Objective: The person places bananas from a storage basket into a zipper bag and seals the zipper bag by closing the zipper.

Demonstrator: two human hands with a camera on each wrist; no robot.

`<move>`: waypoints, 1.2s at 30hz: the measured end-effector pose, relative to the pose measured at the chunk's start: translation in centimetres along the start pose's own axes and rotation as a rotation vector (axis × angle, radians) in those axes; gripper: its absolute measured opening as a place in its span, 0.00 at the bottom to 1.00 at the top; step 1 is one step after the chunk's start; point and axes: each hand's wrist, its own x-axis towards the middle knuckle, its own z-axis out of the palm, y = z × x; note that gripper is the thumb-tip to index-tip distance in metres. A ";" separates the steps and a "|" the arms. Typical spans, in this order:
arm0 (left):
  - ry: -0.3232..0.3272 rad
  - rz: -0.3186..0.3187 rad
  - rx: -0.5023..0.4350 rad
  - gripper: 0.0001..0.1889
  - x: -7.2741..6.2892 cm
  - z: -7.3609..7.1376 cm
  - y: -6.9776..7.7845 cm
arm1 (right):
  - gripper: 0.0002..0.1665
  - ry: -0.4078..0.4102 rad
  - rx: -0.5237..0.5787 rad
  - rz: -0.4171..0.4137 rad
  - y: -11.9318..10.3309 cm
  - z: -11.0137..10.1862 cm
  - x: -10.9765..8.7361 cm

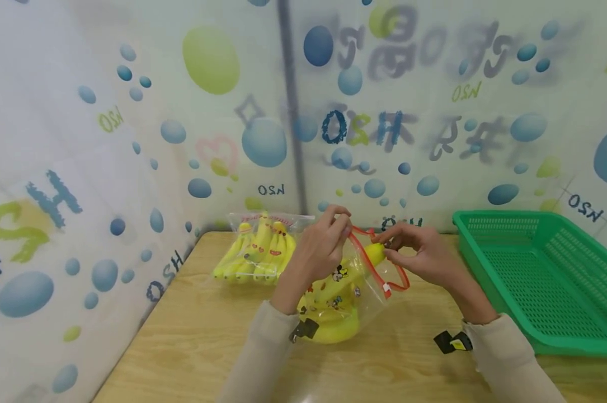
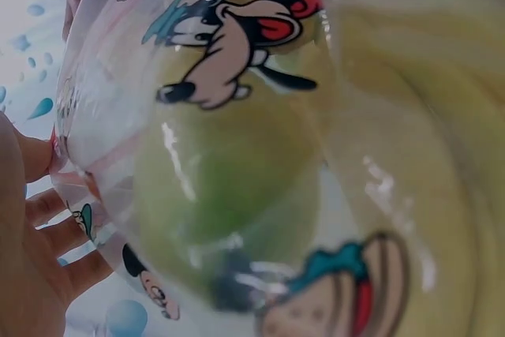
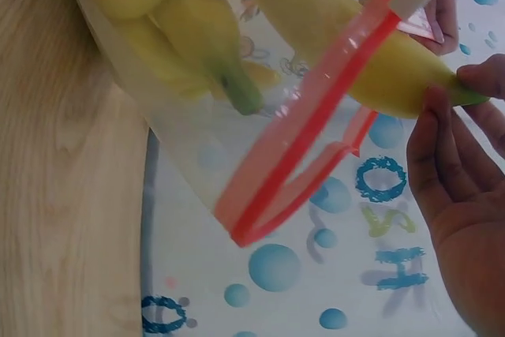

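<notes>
Near the middle of the table, my left hand (image 1: 319, 246) pinches the red zip edge of a clear cartoon-printed zip bag (image 1: 366, 305), whose mouth gapes toward the right. Several bananas fill the bag, and one banana (image 3: 402, 76) sticks out through the opening. Its green tip is pinched between the thumb and fingers of my right hand (image 1: 426, 254). A white slider (image 3: 409, 0) sits on the red zip strip (image 3: 316, 108). Seen close in the left wrist view, the printed plastic (image 2: 102, 140) covers most of the fruit, with my left fingers at its edge.
A second clear bag (image 1: 303, 221) of bananas (image 1: 255, 249) lies behind and to the left on the wooden table (image 1: 182, 347). To the right stands a green plastic basket (image 1: 535, 341). A patterned curtain (image 1: 222, 140) hangs along the table's back and left edges.
</notes>
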 end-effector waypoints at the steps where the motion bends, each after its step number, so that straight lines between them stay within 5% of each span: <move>1: -0.001 0.000 0.000 0.13 0.0 0.0 0.0 | 0.19 0.004 0.006 0.003 0.1 0.2 -0.1; 16: -0.010 -0.006 -0.012 0.13 -0.1 0.3 0.1 | 0.15 -0.046 0.047 0.070 0.7 2.0 -0.7; 36: -0.009 -0.007 0.018 0.12 0.0 0.3 0.2 | 0.15 -0.155 0.102 0.095 0.9 1.7 -0.7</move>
